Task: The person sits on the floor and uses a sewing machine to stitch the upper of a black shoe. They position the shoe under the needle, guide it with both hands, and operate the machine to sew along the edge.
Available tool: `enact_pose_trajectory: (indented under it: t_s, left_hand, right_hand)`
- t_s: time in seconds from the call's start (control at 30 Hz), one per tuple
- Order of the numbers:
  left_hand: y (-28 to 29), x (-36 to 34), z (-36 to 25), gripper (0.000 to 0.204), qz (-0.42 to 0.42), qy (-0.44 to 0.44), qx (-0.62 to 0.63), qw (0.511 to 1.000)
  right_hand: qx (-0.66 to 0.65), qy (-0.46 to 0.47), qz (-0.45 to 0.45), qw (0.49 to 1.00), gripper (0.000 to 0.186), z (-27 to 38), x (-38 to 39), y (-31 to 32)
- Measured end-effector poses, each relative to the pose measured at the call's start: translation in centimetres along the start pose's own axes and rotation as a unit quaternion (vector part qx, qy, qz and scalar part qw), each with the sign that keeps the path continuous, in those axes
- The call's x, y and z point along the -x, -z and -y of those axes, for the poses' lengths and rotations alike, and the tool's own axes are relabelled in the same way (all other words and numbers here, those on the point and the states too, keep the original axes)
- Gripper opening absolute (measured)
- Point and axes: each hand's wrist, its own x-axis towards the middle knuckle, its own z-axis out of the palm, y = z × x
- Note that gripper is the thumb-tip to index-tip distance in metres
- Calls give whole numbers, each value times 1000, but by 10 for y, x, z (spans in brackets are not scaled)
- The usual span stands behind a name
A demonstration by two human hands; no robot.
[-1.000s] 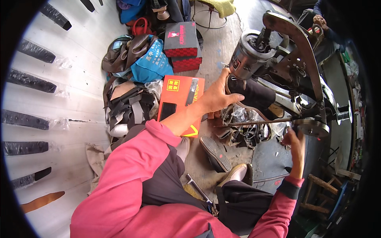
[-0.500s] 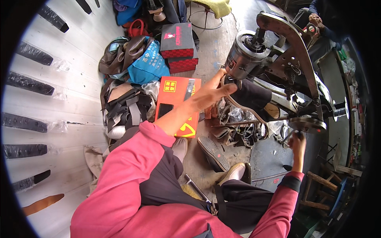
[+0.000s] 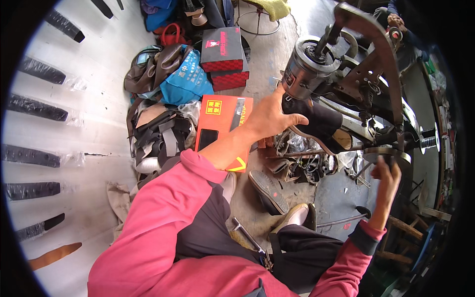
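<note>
A hand-cranked shoe sewing machine (image 3: 363, 76) with a curved metal arm and a silver cylindrical head (image 3: 303, 69) stands at the right. Under that head lies a black ankle boot (image 3: 326, 119), sole edge toward me. My left hand (image 3: 274, 116) grips its toe end, thumb stretched along the near side; the fingertips are hidden behind the boot. Lower right, my right hand (image 3: 387, 178) is at the machine's handwheel (image 3: 388, 152), fingers curled around its crank handle, which is mostly hidden. A thread spool (image 3: 429, 139) sits at the machine's right.
A red shoebox (image 3: 225, 133) with a phone (image 3: 207, 139) on it lies left of the machine. Behind are black shoeboxes (image 3: 222, 49) and a blue bag (image 3: 185, 79). A loose dark shoe (image 3: 268, 192) lies near my feet. Another person's hand (image 3: 396, 21) shows at far right.
The crank handle has turned, and my right hand has moved slightly right with it. My left hand and the boot have shifted a little right; the machine's upper arm has risen.
</note>
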Motion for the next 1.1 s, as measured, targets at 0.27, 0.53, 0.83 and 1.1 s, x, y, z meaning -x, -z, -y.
enact_pose_trajectory:
  t_s: [0.27, 0.53, 0.83, 1.1]
  left_hand:
    - [5, 0, 9, 69, 71, 98, 110, 986]
    - [-26, 4, 40, 86, 54, 81, 253, 962]
    - [-12, 4, 22, 53, 57, 143, 177, 972]
    - [-8, -1, 27, 33, 78, 108, 138, 981]
  right_hand:
    - [-32, -78, -130, 988, 5, -102, -43, 74]
    - [7, -132, 107, 985, 23, -63, -5, -38]
    - [-37, -36, -159, 986, 7, -52, -32, 65]
    - [1, -180, 35, 983, 22, -87, -15, -18]
